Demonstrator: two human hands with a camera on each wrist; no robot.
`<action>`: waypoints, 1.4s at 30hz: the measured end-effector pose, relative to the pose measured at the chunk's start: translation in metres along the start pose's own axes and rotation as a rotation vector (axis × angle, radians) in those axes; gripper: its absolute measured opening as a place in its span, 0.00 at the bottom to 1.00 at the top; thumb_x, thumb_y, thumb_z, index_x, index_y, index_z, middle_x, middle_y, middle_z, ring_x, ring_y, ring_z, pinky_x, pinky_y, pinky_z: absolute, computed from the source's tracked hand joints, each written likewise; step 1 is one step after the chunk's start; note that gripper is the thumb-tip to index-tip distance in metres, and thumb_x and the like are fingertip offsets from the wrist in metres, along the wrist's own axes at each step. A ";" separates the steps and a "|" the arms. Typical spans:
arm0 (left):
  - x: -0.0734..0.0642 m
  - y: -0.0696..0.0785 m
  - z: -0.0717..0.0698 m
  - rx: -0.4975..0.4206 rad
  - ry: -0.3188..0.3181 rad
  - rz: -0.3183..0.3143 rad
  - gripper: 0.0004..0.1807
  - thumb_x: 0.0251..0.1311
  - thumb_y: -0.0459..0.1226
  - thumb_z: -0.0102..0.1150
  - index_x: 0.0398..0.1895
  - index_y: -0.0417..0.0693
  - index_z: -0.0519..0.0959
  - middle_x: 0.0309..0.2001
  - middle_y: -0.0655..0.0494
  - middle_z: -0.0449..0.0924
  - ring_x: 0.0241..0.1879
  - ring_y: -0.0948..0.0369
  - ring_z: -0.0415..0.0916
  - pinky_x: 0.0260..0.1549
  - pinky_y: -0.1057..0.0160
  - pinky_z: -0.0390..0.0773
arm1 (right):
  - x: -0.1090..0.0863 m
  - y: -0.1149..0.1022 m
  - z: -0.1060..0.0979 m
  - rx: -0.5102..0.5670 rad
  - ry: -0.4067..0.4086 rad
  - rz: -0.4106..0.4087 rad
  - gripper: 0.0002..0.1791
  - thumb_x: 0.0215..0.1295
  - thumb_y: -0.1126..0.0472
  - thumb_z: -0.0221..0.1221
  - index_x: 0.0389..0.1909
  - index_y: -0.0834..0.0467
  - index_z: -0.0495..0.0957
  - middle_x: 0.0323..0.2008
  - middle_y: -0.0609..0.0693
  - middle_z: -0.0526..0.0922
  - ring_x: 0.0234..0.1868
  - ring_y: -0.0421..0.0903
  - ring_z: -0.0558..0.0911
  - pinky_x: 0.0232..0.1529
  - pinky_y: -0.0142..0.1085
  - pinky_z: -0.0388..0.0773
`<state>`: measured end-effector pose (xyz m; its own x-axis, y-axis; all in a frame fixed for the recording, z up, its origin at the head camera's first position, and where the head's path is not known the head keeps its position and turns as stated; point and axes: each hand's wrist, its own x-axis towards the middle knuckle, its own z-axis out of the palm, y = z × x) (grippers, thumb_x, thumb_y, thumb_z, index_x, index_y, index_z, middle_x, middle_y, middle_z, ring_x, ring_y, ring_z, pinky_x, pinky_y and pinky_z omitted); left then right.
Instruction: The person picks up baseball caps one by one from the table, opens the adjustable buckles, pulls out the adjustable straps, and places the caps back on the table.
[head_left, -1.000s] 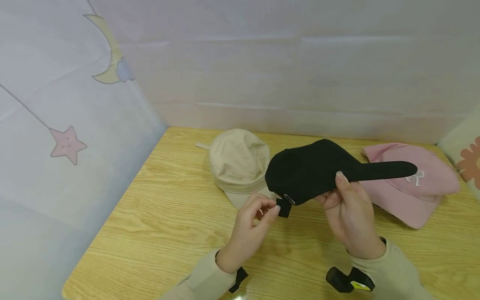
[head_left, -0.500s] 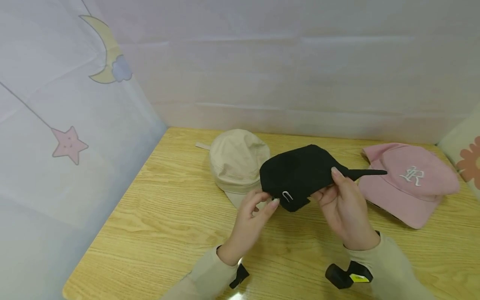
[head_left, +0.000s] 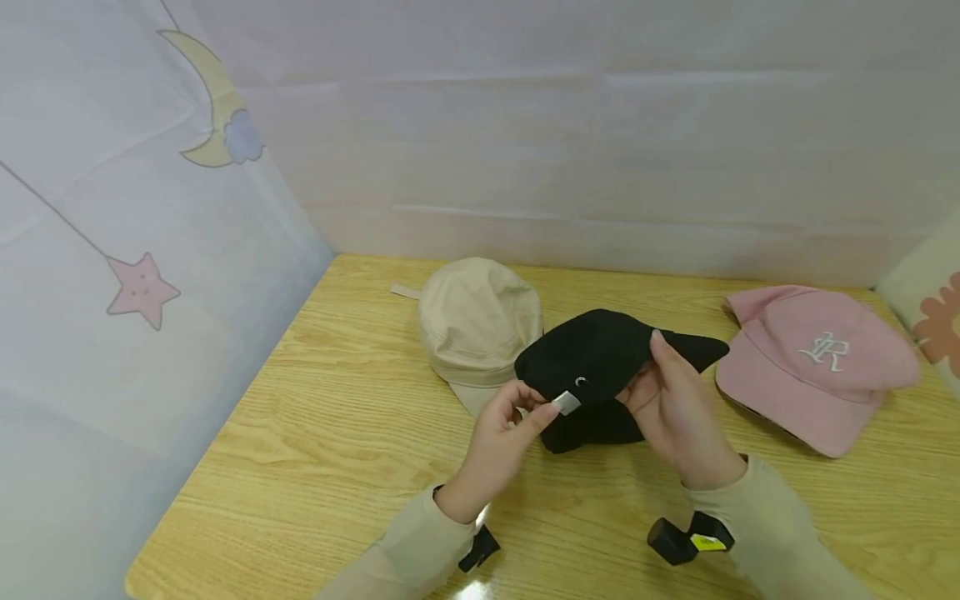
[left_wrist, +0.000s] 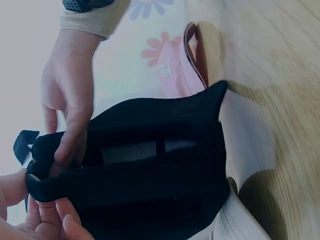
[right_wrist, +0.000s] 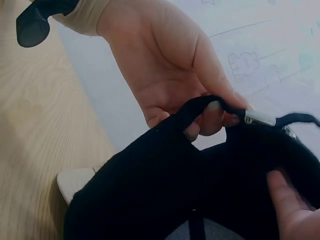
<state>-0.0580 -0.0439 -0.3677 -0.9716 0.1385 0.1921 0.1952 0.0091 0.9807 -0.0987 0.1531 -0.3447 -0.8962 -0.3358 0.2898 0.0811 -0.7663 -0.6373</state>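
Observation:
Both hands hold a black cap (head_left: 592,346) above the table, its brim pointing right in the head view. At the back of the cap, my left hand (head_left: 495,446) pinches the strap beside a silver metal clasp (head_left: 567,403). My right hand (head_left: 686,417) grips the cap's side edge near the brim, thumb on top in the head view. The left wrist view looks along the cap's dark opening, with right-hand fingers (left_wrist: 75,120) reaching inside the edge. In the right wrist view the strap (right_wrist: 200,105) bends over the left fingers, and a loose strap end sticks out past the clasp.
A beige cap (head_left: 476,312) lies behind and left of the black one. A pink cap (head_left: 840,333) with a white letter emblem lies at the right. All are over a wood-grain table (head_left: 300,450), with a patterned backdrop (head_left: 487,125) behind it.
The black cap has turned and come lower, its brim end drawing left and its underside opening toward me. The silver clasp now shows at the left fingertips. The other caps stay put.

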 end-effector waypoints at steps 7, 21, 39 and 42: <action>0.001 -0.001 -0.001 0.041 -0.010 -0.017 0.07 0.66 0.31 0.57 0.34 0.33 0.75 0.35 0.44 0.76 0.28 0.65 0.64 0.30 0.70 0.65 | -0.004 0.006 0.011 -0.331 0.004 0.027 0.03 0.75 0.70 0.46 0.46 0.62 0.63 0.38 0.49 0.81 0.39 0.43 0.83 0.43 0.37 0.81; 0.000 0.004 0.001 0.559 0.176 0.473 0.12 0.52 0.33 0.72 0.35 0.42 0.76 0.34 0.52 0.75 0.34 0.57 0.72 0.36 0.63 0.74 | -0.007 0.006 0.021 -0.545 0.192 0.024 0.47 0.76 0.65 0.47 0.69 0.69 0.15 0.31 0.45 0.86 0.34 0.39 0.85 0.40 0.31 0.81; 0.024 0.016 -0.013 0.990 0.096 1.014 0.17 0.44 0.45 0.75 0.36 0.48 0.82 0.33 0.57 0.76 0.28 0.61 0.67 0.31 0.70 0.69 | -0.002 0.002 0.033 -0.536 0.291 0.122 0.47 0.75 0.64 0.48 0.70 0.66 0.17 0.17 0.45 0.79 0.19 0.37 0.81 0.29 0.29 0.81; 0.028 0.020 -0.015 1.033 0.054 1.032 0.17 0.45 0.47 0.73 0.35 0.49 0.80 0.32 0.58 0.74 0.28 0.62 0.66 0.30 0.70 0.68 | -0.001 0.002 0.033 -0.545 0.281 0.130 0.45 0.76 0.64 0.47 0.71 0.67 0.20 0.17 0.44 0.78 0.19 0.37 0.80 0.27 0.29 0.81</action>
<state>-0.0831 -0.0552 -0.3426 -0.3425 0.4871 0.8034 0.7782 0.6262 -0.0479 -0.0833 0.1337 -0.3230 -0.9805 -0.1938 0.0334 0.0298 -0.3144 -0.9488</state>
